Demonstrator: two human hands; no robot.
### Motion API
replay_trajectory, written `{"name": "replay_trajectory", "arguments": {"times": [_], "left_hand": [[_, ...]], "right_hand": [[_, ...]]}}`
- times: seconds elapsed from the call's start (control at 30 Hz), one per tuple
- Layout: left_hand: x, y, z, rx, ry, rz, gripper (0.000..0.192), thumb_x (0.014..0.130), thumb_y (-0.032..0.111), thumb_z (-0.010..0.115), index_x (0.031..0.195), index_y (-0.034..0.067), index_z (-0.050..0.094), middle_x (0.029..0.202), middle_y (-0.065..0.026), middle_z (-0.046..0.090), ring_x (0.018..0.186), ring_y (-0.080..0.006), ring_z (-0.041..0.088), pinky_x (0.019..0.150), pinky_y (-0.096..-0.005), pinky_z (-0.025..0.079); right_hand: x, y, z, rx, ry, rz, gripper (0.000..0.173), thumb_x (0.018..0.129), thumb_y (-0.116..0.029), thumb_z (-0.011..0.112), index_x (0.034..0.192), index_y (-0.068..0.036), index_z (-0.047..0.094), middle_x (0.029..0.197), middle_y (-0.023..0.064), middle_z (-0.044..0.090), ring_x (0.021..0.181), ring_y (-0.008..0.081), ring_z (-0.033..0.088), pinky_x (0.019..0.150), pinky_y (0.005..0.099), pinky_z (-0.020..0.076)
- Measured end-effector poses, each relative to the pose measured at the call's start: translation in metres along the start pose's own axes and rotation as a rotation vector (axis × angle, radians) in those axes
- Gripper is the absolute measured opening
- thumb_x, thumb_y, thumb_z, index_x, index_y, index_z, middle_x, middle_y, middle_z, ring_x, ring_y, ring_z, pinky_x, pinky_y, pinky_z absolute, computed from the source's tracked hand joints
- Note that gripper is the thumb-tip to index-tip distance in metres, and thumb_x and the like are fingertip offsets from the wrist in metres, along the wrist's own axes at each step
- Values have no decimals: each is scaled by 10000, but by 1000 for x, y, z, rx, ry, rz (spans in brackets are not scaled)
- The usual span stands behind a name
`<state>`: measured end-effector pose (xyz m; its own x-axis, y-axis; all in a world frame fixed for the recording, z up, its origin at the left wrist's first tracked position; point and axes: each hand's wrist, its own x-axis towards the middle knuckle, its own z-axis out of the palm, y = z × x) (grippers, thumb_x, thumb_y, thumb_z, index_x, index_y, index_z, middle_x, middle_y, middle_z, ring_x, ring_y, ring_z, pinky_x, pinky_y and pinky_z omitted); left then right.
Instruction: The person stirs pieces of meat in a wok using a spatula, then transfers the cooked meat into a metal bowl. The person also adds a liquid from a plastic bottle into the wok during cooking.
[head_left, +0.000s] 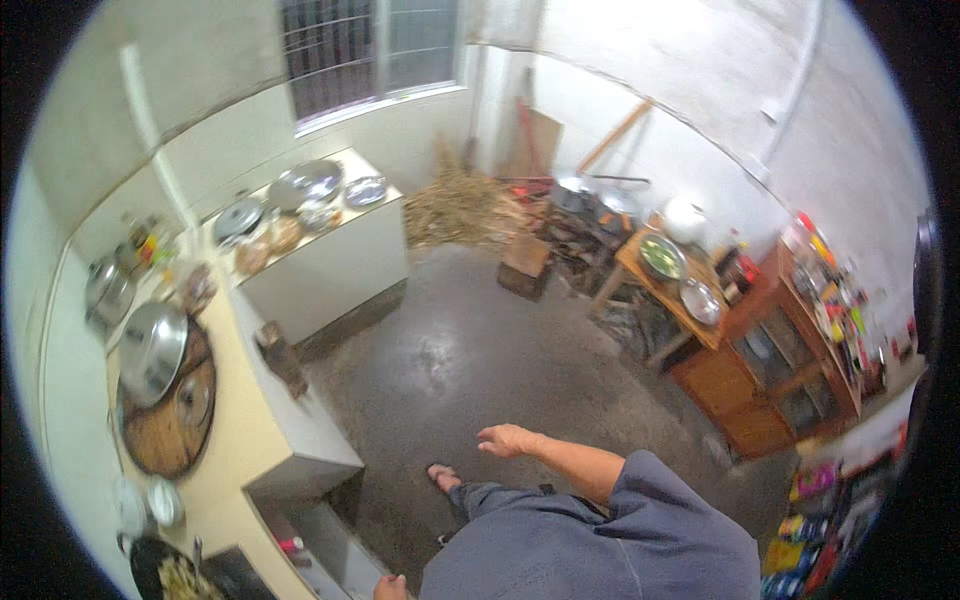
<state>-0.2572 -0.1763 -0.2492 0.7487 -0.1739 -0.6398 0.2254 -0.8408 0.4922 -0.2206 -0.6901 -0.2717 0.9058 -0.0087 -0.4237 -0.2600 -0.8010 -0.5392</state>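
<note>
My right hand (504, 441) hangs over the bare concrete floor (480, 352) with its fingers loosely bent and nothing in them. Only part of my left hand (390, 587) shows at the bottom edge, beside the tiled counter (262, 480); whatever it may hold is hidden. Nearest to that hand is the counter's open lower recess (330, 540), with a small pink and white item (291, 545) inside. On the countertop above, a dark wok (142, 562) contains pale, sliced-looking food (184, 577). One of my feet (444, 476) is on the floor below the right hand.
A round wooden cover (150, 442) and metal lid (154, 352) lie on the left counter. Dry brushwood (465, 210) fills the far corner. At right stand a wooden table (626, 255) with a bowl of greens (662, 256) and a wooden cabinet (739, 390). Packaged goods (802, 529) line the lower right.
</note>
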Motion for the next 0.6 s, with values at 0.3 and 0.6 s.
{"name": "replay_trajectory", "arguments": {"times": [0.3, 0.6], "left_hand": [[-33, 4, 29, -103, 414, -148, 428, 872, 388, 655, 1065, 6, 678, 948, -200, 718, 943, -380, 680, 840, -459, 525], [24, 69, 79, -18, 380, -196, 533, 876, 457, 656, 1178, 18, 647, 1031, -192, 721, 998, -353, 686, 884, -424, 529]], "right_hand": [[24, -13, 93, -703, -545, -275, 325, 882, -288, 561, 1065, -79, 728, 1061, 158, 715, 1000, 378, 676, 899, 488, 516], [45, 80, -5, -146, -353, -114, 326, 874, -354, 618, 998, -77, 738, 1043, 158, 725, 971, 380, 667, 835, 454, 524]]}}
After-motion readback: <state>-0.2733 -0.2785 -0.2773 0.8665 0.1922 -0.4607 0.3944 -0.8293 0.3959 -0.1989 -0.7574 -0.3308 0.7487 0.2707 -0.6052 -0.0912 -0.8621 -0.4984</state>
